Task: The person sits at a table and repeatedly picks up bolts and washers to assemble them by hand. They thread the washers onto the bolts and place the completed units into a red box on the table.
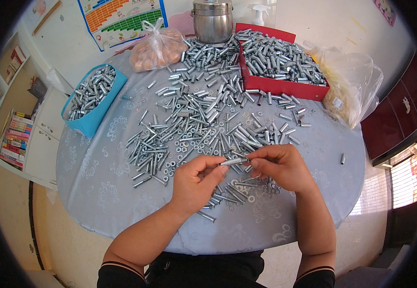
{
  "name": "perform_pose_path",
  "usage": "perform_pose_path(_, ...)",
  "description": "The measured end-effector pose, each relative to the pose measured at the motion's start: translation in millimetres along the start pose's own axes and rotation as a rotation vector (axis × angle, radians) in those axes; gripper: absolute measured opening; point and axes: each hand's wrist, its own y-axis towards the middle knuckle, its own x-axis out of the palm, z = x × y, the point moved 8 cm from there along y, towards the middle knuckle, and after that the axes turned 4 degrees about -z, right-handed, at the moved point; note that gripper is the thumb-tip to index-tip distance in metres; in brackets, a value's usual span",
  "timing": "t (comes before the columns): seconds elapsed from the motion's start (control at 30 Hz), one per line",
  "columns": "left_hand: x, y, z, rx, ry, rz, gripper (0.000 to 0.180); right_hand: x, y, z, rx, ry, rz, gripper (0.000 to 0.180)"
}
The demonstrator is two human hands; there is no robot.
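Note:
Above the pile in front of me, my left hand (198, 180) pinches one end of a silvery metal sleeve anchor (233, 162) between thumb and forefinger. My right hand (281, 167) closes on its other end with its fingertips, which partly cover that end. The anchor lies nearly level between the hands. Under and beyond them spread loose bolts (147, 144), hex nuts (183, 144), metal sleeves (182, 77) and washers (251, 198). Some pieces right beneath the hands are hidden.
A blue bin (104, 113) full of metal anchors stands left; a red box (285, 89) full of them, far right. Behind are a knotted bag of round tan things (156, 52), a steel pot (212, 21) and a bag with yellowish contents (350, 91). One sleeve (343, 158) lies apart.

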Motion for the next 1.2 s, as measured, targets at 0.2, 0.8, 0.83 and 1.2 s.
perform_pose_path(0.2,2,1,0,-0.014,-0.044,-0.012,0.019,-1,2,5,0.017,0.062,-0.06,0.014)
perform_pose_path(0.8,9,2,-6,-0.082,-0.18,-0.092,0.028,3,2,1,-0.058,0.01,-0.038,0.02)
perform_pose_path(0.83,10,3,-6,-0.07,-0.182,-0.097,0.029,2,2,0,-0.05,0.011,-0.027,0.019)
perform_pose_path(1.2,5,4,2,0.016,0.0,-0.086,0.024,4,-1,-15,-0.23,-0.226,0.001,0.014)
